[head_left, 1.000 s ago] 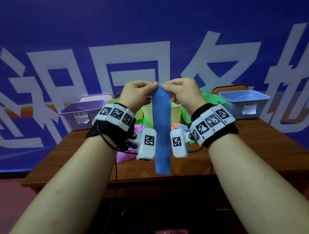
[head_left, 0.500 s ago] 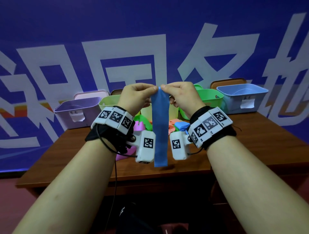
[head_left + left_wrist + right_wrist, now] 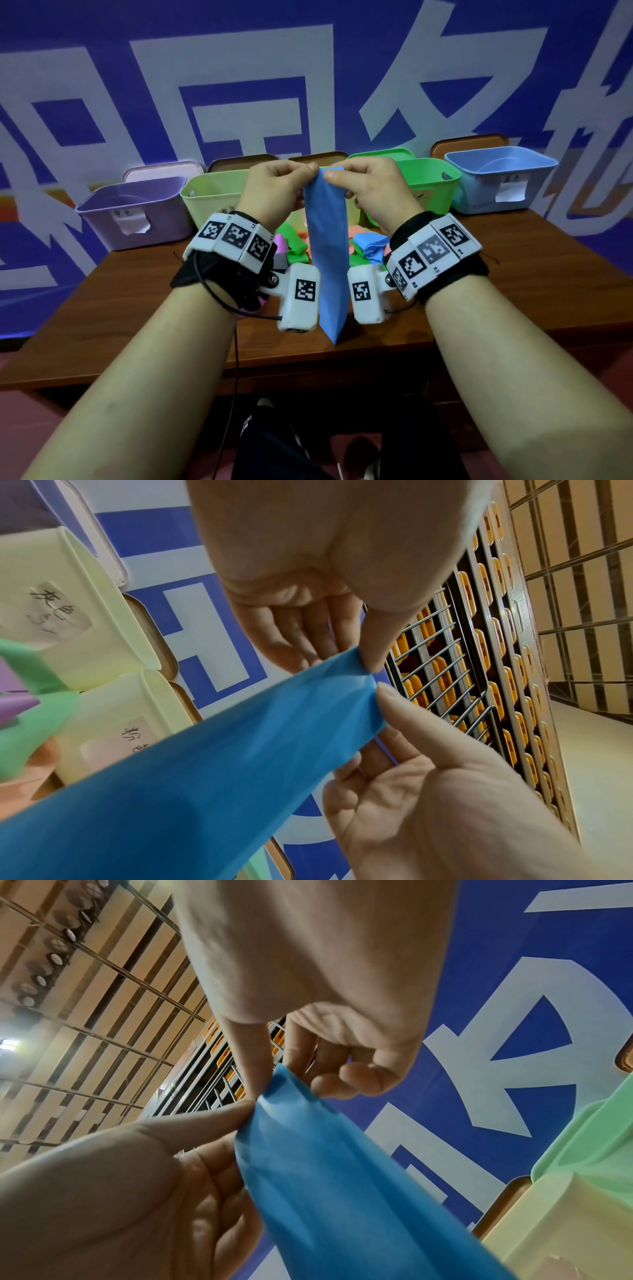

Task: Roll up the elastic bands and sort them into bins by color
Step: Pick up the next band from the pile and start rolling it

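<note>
Both hands, left and right, pinch the top corners of a blue band hanging limp above the table; thin, soft and stretchy, it likely rolls best from that pinched top edge, toward the blue bin.

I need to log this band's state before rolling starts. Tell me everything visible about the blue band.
The blue band is a flat, smooth strip that looks like thin, slightly glossy elastic. It hangs unrolled above the table, its lower end tapering to a point. The left hand and right hand pinch its top edge between thumbs and fingers.
</note>
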`<state>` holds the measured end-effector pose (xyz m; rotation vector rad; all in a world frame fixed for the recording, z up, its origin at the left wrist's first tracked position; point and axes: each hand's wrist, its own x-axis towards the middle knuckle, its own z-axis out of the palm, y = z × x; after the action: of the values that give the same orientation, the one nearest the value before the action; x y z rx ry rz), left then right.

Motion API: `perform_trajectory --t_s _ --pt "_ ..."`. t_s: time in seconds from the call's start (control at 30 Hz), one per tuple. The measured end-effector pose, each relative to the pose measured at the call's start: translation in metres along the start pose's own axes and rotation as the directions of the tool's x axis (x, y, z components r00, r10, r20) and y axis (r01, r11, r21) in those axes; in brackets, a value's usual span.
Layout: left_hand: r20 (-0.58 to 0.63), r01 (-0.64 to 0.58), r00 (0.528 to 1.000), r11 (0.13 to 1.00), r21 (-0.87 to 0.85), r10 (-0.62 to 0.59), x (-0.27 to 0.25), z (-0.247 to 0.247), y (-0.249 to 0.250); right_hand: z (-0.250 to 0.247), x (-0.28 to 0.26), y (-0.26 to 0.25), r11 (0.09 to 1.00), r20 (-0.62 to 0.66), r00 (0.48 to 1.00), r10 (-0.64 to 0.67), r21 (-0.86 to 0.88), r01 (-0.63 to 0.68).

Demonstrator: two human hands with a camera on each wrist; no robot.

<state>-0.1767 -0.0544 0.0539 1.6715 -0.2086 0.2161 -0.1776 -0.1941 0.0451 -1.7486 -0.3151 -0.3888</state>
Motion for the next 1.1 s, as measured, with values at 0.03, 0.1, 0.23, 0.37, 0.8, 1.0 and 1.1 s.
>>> perform_trajectory --t_s 0.03,0.1,0.23,0.37,0.8,1.0,1.1 --pt "0.000 0.000 1.000 1.000 -0.004 0.000 0.001 0.000 -0.001 0.000 0.001 0.002 1.000 -0.012 1.000 0.002 0.006 -0.002" --pt "0.001 -0.005 1.000 1.000 0.000 0.005 0.003 0.000 -0.002 0.002 0.004 0.005 1.000 -0.040 0.999 0.009 0.021 -0.008" --pt "-0.002 -0.030 1.000 0.999 0.017 0.030 0.005 -0.002 -0.003 0.004 0.007 0.008 0.999 -0.052 0.999 -0.003 0.038 0.005" --pt "-0.014 -0.074 0.997 0.996 0.046 0.074 0.002 -0.005 -0.002 0.003 0.003 0.001 1.000 -0.057 0.998 -0.022 0.001 0.023" --pt "-0.017 -0.147 0.989 0.989 0.032 0.148 -0.016 -0.006 0.021 0.000 -0.004 -0.021 0.999 -0.084 0.996 -0.036 0.028 0.039" --pt "-0.008 -0.138 0.990 0.990 0.028 0.138 -0.021 -0.009 0.029 -0.003 -0.011 -0.031 0.998 -0.049 0.998 -0.045 0.039 0.047" --pt "0.002 -0.102 0.995 0.995 0.017 0.102 -0.025 -0.009 0.032 -0.004 -0.015 -0.033 0.999 -0.025 0.999 -0.045 0.028 0.046"
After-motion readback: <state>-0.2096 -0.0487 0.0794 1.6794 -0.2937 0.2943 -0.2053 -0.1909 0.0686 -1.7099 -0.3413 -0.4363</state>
